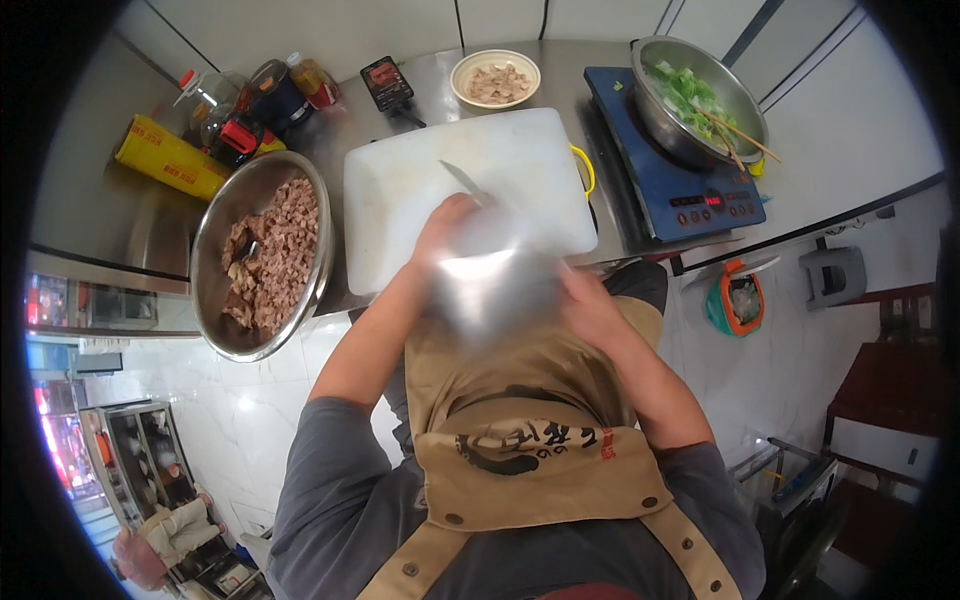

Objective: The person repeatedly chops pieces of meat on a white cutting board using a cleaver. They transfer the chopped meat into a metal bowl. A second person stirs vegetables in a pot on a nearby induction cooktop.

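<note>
A blurred silvery thing (491, 289), shiny like metal, is between my hands over the near edge of the white cutting board (397, 187); blur hides its exact shape. My right hand (592, 304) grips its right side. My left hand (444, 229) is over the board at its upper left, with the fingers partly lost in the blur. A knife blade (461, 178) shows just beyond the left fingertips, on the board. Its handle is hidden, and whether the left hand holds the knife or the silvery thing is unclear.
A steel basin of diced meat (324, 285) stands left, by bottles (311, 79) and a yellow box (172, 157). Behind the board are a phone (386, 82) and a bowl of meat pieces (459, 84). Right, chopsticks rest in a pan of greens (750, 97) on an induction cooker (652, 180).
</note>
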Available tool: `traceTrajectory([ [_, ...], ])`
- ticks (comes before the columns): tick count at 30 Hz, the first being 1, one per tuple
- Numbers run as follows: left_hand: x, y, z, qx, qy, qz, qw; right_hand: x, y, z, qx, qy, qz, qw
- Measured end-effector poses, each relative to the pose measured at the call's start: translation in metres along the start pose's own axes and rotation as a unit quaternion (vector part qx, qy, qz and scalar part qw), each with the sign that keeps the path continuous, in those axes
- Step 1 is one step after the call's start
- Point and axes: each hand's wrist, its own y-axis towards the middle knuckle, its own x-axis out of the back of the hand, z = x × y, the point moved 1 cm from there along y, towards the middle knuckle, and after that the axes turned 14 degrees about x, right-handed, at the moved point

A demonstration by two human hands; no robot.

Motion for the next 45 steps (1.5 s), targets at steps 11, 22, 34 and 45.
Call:
traceTrajectory([
  [11,-0.003,0.004,0.006,-0.029,-0.053,-0.007,0.998,-0.009,0.011,-0.012,0.058,-0.073,0.013,0.996],
  [22,0.003,0.006,-0.005,-0.039,0.033,-0.028,0.998,-0.006,0.008,-0.022,0.101,-0.077,-0.018,0.992],
  [34,0.013,0.009,-0.018,0.001,0.006,0.007,1.000,-0.010,0.001,-0.026,0.012,-0.026,-0.004,1.000],
  [45,0.008,-0.001,-0.010,0.044,-0.003,0.023,0.999,-0.019,0.077,-0.046,-0.080,0.218,-0.028,0.972],
])
